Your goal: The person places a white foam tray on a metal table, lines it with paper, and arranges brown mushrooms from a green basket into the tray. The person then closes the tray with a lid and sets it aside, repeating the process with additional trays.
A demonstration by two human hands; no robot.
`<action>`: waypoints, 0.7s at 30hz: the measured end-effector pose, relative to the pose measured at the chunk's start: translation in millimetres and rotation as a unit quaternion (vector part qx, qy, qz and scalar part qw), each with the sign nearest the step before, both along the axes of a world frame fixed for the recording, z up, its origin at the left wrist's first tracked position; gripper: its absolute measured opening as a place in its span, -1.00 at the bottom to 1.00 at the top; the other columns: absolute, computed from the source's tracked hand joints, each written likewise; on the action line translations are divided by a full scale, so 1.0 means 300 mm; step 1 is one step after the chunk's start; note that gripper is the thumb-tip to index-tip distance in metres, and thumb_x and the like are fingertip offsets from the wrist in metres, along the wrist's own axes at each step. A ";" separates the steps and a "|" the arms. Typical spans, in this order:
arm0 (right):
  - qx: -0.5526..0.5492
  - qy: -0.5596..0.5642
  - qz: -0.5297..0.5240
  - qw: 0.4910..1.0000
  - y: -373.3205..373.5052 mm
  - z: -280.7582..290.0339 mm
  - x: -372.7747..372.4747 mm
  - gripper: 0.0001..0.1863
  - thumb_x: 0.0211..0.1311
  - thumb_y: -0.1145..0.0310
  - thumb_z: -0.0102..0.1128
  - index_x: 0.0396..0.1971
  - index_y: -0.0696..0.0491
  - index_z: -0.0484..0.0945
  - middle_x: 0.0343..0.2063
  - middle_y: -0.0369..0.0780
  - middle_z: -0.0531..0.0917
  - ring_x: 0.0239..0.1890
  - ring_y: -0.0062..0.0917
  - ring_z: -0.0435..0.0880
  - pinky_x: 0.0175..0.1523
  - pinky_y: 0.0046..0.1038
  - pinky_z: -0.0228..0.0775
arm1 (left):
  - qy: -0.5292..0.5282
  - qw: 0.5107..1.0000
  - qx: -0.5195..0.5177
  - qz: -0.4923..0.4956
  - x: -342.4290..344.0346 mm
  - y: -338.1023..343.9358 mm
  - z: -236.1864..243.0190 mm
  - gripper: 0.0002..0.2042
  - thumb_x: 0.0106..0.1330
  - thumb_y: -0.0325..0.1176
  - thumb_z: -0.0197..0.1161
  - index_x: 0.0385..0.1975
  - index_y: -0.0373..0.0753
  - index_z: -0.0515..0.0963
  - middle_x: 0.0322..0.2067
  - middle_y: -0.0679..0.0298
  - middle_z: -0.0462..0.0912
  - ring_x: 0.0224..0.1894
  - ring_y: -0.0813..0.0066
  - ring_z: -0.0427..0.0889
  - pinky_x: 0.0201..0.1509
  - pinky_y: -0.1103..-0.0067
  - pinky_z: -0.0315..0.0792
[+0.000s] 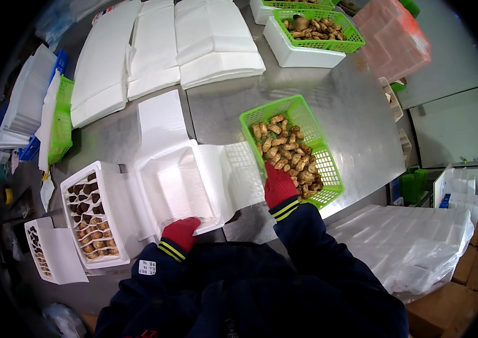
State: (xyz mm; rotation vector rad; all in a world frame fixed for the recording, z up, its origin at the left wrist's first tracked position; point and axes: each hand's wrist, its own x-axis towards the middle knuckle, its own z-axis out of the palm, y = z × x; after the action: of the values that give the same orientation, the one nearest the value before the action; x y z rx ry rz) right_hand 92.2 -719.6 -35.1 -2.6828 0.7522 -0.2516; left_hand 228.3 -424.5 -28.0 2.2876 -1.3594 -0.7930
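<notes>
At the near rim of a lined white foam box (174,180), my left hand (182,231) in a red glove grips the edge. A green plastic basket (321,135) of brown, knobbly mushrooms (284,141) stands to the box's right. My red-gloved right hand (277,183) is at that basket's near left side, fingers curled among the mushrooms; whatever they hold is hidden. Left of the empty box, another foam box (123,214) holds dark-capped and tan mushrooms in rows between white dividers, beside a smaller open box (67,253) of similar pieces.
Stacked white foam sheets (213,42) lie at the back, near another filled green basket (326,42) on a foam box. Green crates (58,129) line the left. Pink wrapped boxes (391,34) sit back right; plastic-wrapped white stacks (397,242) and cardboard boxes (442,304) fill the lower right.
</notes>
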 end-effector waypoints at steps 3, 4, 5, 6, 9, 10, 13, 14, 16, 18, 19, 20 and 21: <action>0.088 0.001 0.018 0.996 0.063 0.016 0.014 -0.52 0.06 0.43 0.08 0.06 0.11 0.36 -0.23 0.00 0.57 -0.18 -0.09 0.53 -0.04 -0.21 0.38 | 0.032 0.999 0.024 -0.014 0.012 -0.009 0.011 -0.67 0.09 -0.31 0.13 -0.11 -0.21 0.51 -0.11 0.11 0.58 -0.06 0.14 0.55 0.02 0.39 0.42; 0.116 -0.011 0.023 0.993 0.070 0.028 0.018 -0.55 0.08 0.38 0.12 0.04 0.11 0.39 -0.25 0.00 0.59 -0.19 -0.11 0.55 -0.05 -0.22 0.40 | 0.019 1.000 0.003 -0.012 0.009 -0.006 -0.004 -0.68 0.09 -0.31 0.14 -0.13 -0.20 0.52 -0.14 0.12 0.59 -0.09 0.14 0.56 -0.01 0.39 0.43; 0.154 -0.024 0.004 0.988 0.060 0.036 0.026 -0.58 0.10 0.32 0.14 -0.01 0.11 0.43 -0.28 -0.01 0.60 -0.22 -0.13 0.56 -0.08 -0.23 0.41 | 0.005 1.000 -0.017 -0.008 0.002 0.000 -0.031 -0.70 0.09 -0.30 0.14 -0.15 -0.19 0.53 -0.16 0.13 0.60 -0.12 0.14 0.57 -0.04 0.40 0.43; 0.192 -0.034 -0.013 0.981 0.039 0.042 0.038 -0.60 0.12 0.26 0.16 -0.05 0.12 0.47 -0.31 -0.02 0.62 -0.24 -0.15 0.58 -0.11 -0.24 0.43 | -0.007 0.999 -0.039 -0.002 -0.003 0.012 -0.045 -0.71 0.09 -0.30 0.15 -0.17 -0.19 0.54 -0.19 0.13 0.61 -0.15 0.14 0.58 -0.06 0.40 0.44; 0.088 0.035 -0.007 0.995 -0.075 0.027 0.117 -0.61 0.18 0.15 0.08 -0.13 0.14 0.52 -0.30 -0.05 0.62 -0.25 -0.18 0.60 -0.15 -0.24 0.43 | -0.020 0.997 -0.075 0.013 -0.013 0.019 -0.030 -0.73 0.13 -0.29 0.12 -0.17 -0.17 0.55 -0.21 0.15 0.62 -0.17 0.21 0.59 -0.10 0.42 0.46; 0.026 0.056 0.012 0.998 -0.121 -0.025 0.141 -0.60 0.19 0.14 0.05 -0.13 0.14 0.51 -0.28 -0.05 0.62 -0.24 -0.19 0.60 -0.14 -0.24 0.42 | -0.008 0.999 -0.031 0.000 -0.007 -0.006 -0.006 -0.73 0.13 -0.30 0.12 -0.16 -0.17 0.54 -0.20 0.14 0.62 -0.16 0.20 0.59 -0.10 0.41 0.46; -0.011 0.165 0.002 0.986 -0.164 -0.094 0.232 -0.49 0.00 -0.03 0.16 -0.16 0.05 0.52 -0.28 -0.06 0.61 -0.16 -0.17 0.58 -0.12 -0.20 0.44 | -0.038 0.999 -0.027 -0.007 -0.014 0.018 -0.039 -0.66 0.04 -0.29 0.19 -0.13 -0.18 0.51 -0.22 0.13 0.60 -0.19 0.13 0.57 -0.12 0.33 0.45; -0.014 0.207 -0.008 0.978 -0.195 -0.139 0.248 -0.47 -0.06 -0.06 0.22 -0.18 0.05 0.52 -0.27 -0.02 0.59 -0.13 -0.16 0.57 -0.10 -0.17 0.43 | -0.028 0.999 0.009 -0.013 -0.007 -0.008 -0.015 -0.66 0.04 -0.30 0.18 -0.14 -0.17 0.51 -0.22 0.12 0.60 -0.21 0.12 0.57 -0.13 0.32 0.46; -0.076 0.195 0.011 0.978 -0.191 -0.178 0.253 -0.50 -0.10 0.01 0.27 -0.22 0.07 0.52 -0.27 0.00 0.58 -0.12 -0.14 0.56 -0.09 -0.16 0.42 | -0.039 0.999 0.016 -0.002 -0.015 -0.002 -0.047 -0.70 0.05 -0.29 0.15 -0.19 -0.16 0.53 -0.26 0.14 0.60 -0.25 0.12 0.58 -0.16 0.30 0.46; 0.014 0.221 0.022 0.975 -0.189 -0.130 0.287 -0.52 -0.12 0.07 0.30 -0.23 0.09 0.51 -0.26 0.00 0.57 -0.12 -0.12 0.55 -0.09 -0.16 0.42 | -0.064 0.997 0.031 0.013 -0.040 0.018 -0.074 -0.71 0.04 -0.26 0.16 -0.21 -0.17 0.53 -0.30 0.15 0.59 -0.28 0.15 0.58 -0.20 0.30 0.47; 0.009 0.181 0.027 0.983 -0.199 -0.140 0.273 -0.55 -0.11 0.13 0.29 -0.24 0.10 0.51 -0.24 0.01 0.58 -0.13 -0.11 0.56 -0.08 -0.17 0.41 | -0.088 0.995 0.050 0.021 -0.047 0.011 -0.065 -0.70 0.04 -0.25 0.17 -0.22 -0.18 0.53 -0.32 0.15 0.59 -0.30 0.16 0.58 -0.20 0.30 0.46; 0.042 0.222 0.010 0.974 -0.216 -0.145 0.278 -0.59 -0.10 0.21 0.26 -0.21 0.09 0.51 -0.22 0.01 0.59 -0.14 -0.12 0.56 -0.06 -0.18 0.40 | -0.112 0.991 0.069 0.027 -0.052 0.005 -0.054 -0.70 0.04 -0.24 0.18 -0.22 -0.18 0.53 -0.34 0.16 0.59 -0.31 0.17 0.58 -0.21 0.31 0.45; 0.033 0.208 -0.001 0.978 -0.232 -0.160 0.267 -0.61 -0.09 0.25 0.23 -0.21 0.09 0.51 -0.22 0.00 0.59 -0.14 -0.12 0.57 -0.06 -0.19 0.40 | -0.134 0.987 0.086 0.030 -0.056 -0.001 -0.041 -0.69 0.03 -0.23 0.18 -0.22 -0.19 0.53 -0.35 0.17 0.59 -0.32 0.18 0.58 -0.21 0.32 0.45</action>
State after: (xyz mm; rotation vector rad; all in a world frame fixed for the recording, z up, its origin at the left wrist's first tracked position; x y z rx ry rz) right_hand 172.3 -789.1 -83.1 -2.6998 0.8611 0.3414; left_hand 211.6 -424.7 -40.3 2.6367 -1.3702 -0.6214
